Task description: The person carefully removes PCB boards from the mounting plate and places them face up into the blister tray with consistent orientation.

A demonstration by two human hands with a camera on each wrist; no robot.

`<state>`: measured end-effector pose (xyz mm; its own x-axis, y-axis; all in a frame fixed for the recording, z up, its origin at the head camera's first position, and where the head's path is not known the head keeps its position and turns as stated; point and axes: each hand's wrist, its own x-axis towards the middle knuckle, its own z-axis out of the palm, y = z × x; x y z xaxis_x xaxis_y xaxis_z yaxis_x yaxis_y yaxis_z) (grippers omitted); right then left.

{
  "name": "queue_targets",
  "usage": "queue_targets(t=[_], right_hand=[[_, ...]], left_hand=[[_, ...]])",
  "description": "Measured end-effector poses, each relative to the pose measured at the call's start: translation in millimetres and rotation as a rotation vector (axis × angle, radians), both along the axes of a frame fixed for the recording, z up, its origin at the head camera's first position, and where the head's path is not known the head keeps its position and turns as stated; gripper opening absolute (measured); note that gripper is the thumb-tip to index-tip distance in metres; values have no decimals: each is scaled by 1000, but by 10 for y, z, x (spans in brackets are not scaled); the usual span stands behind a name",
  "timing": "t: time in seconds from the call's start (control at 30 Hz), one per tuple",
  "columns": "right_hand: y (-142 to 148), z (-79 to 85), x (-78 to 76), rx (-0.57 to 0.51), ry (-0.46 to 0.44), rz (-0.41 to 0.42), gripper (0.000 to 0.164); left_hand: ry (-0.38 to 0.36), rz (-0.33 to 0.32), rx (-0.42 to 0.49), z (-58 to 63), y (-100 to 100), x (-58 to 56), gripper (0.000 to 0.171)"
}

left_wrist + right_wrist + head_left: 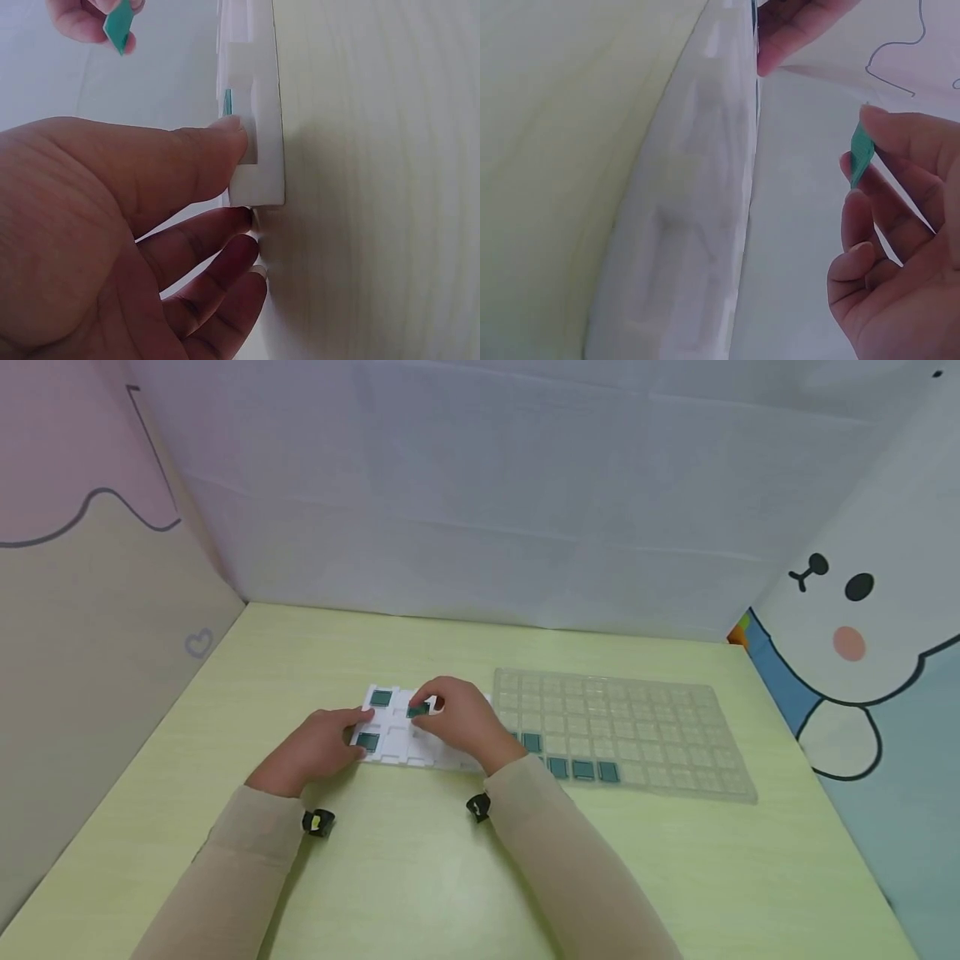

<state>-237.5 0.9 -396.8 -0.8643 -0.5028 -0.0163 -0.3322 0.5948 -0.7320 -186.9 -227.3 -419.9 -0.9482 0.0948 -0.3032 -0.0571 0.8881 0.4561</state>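
A green square piece (862,154), just left of centre in the head view, is pinched by the right hand (461,718) over a white tray (393,745). The left hand (318,743), left of centre, grips the tray's left end. Right of centre lies a clear compartmented tray (637,731), further green pieces (583,769) at its lower left, on the pale table (420,868).

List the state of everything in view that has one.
Left hand: holds the white tray by its left end.
Right hand: pinches one green square.
Pinched square: tilted, raised above the white tray.
White tray: flat on the table, partly hidden by the right hand.
Two other green squares: lying in the white tray's left column.
Clear tray: flat, several green squares in its near-left compartments.
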Motion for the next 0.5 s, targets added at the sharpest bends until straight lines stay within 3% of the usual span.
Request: queue_targets(t=[0.5], right_hand=[[333, 11, 48, -48, -4, -13, 13]], left_hand=[[6, 4, -3, 5, 22, 12, 65]])
